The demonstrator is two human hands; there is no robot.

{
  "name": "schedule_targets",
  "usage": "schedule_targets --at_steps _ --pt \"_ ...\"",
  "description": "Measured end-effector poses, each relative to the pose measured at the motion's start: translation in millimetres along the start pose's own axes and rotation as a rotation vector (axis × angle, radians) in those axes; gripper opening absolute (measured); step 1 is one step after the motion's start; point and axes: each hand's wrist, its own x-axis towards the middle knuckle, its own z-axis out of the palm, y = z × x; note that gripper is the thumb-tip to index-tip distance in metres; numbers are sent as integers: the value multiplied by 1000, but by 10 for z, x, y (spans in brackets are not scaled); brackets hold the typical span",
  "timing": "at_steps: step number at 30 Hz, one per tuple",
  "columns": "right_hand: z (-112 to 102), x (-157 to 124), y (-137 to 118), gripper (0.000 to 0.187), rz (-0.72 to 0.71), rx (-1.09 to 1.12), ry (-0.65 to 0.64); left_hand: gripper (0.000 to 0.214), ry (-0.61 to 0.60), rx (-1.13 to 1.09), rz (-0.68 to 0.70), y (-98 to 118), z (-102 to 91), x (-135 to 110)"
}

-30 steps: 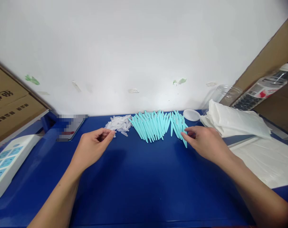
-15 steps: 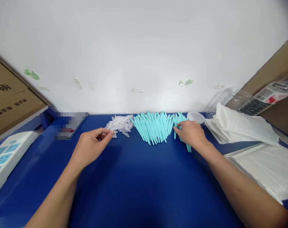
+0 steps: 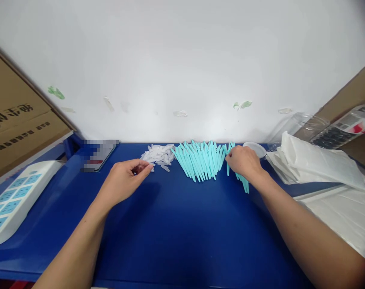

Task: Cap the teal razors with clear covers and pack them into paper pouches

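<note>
My left hand [image 3: 130, 176] is at the near left edge of a pile of small translucent white plastic pieces [image 3: 157, 152]. Its thumb and forefinger are pinched together, and whatever lies between them is too small to name. A fanned heap of slim turquoise plastic sticks [image 3: 199, 160] lies in the middle, by the wall. To the right of it, my right hand [image 3: 244, 160] curls over a smaller group of the same sticks [image 3: 243, 182], with its fingertips closed on a turquoise stick [image 3: 228, 168]. The hand hides much of that group.
Behind the blue table [image 3: 170, 233] rises a white wall. A phone [image 3: 102, 156], partly pixelated, and a power strip [image 3: 20, 196] lie left. At right are a round translucent lid [image 3: 254, 149], a clear jar [image 3: 303, 122], white folded sheets [image 3: 317, 160] and a bottle [image 3: 345, 126].
The whole view has shifted, so everything appears further right. My right hand's fingers have drawn together at a turquoise stick. My left hand keeps its pinch beside the white pieces.
</note>
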Motion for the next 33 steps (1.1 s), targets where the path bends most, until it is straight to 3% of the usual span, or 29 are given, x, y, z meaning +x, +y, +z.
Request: schedule_targets --at_steps 3,6,7,9,11,12,17,20,23,26,28,33 --pt "-185 -101 24 31 -15 29 37 34 -46 45 82 42 31 48" --pt "-406 -364 68 27 -202 166 -2 30 -122 217 251 62 124 145" --pt "-454 -471 76 27 -333 322 -90 31 -145 294 309 61 167 186" --pt "-476 -677 66 27 -484 609 -429 34 -170 417 393 48 262 265" --pt "-401 -833 27 28 -516 771 -695 32 -179 465 431 28 346 326" --pt "-336 -886 3 28 -516 794 -748 30 -182 467 440 18 380 344" --pt "-14 -972 -70 27 -533 756 -611 28 -213 432 484 15 489 302" --pt "62 -959 -54 30 -527 754 -604 31 -233 396 500 107 540 191" --pt "84 -937 -21 31 -489 802 -635 31 -317 162 358 267 559 48" --pt "99 -924 15 33 -460 845 -677 33 -540 -172 90 398 548 -61" --pt "111 -921 33 33 -442 857 -700 34 -628 -291 -9 434 547 -91" --pt "131 -914 36 32 -430 856 -690 30 -665 -329 -5 444 598 -94"
